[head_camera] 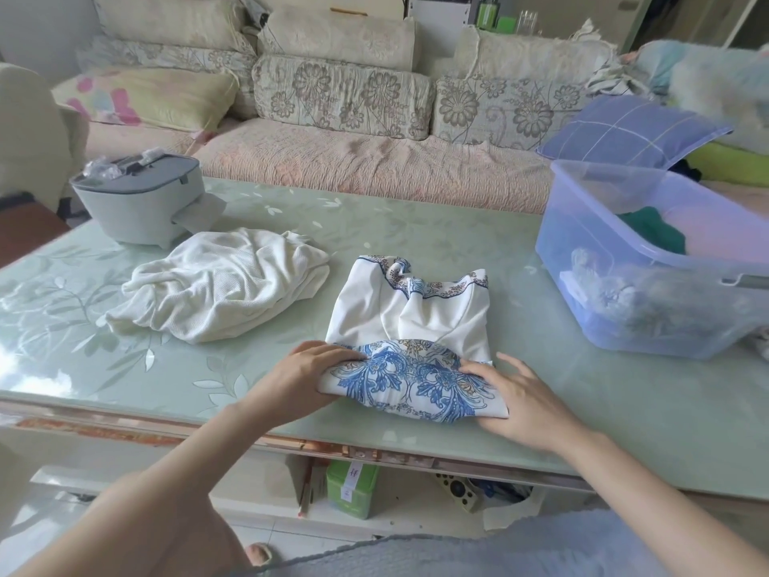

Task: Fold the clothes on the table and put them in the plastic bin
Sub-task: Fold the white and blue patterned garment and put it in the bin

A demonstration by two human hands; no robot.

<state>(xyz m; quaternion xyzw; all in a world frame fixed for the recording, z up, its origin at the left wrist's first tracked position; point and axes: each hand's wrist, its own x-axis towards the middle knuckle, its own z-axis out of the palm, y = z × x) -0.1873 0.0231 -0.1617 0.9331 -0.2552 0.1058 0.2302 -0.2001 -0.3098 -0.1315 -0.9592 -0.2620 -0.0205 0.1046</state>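
As left hand [310, 378] grips floral garment [410, 318], right hand [520, 397] seemingly flat, fingers [478, 371] apart

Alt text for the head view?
Left hand grips and right hand presses the near fold of a blue-floral white garment on a glass-topped table. A crumpled white garment lies left of it; a plastic bin holding clothes stands right.

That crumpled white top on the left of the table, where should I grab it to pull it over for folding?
Probably pinch the white top at its near right edge, coming from your side of the table: there the layered cloth lies flat in a clean edge closest to you, while the middle is bunched wrinkles.
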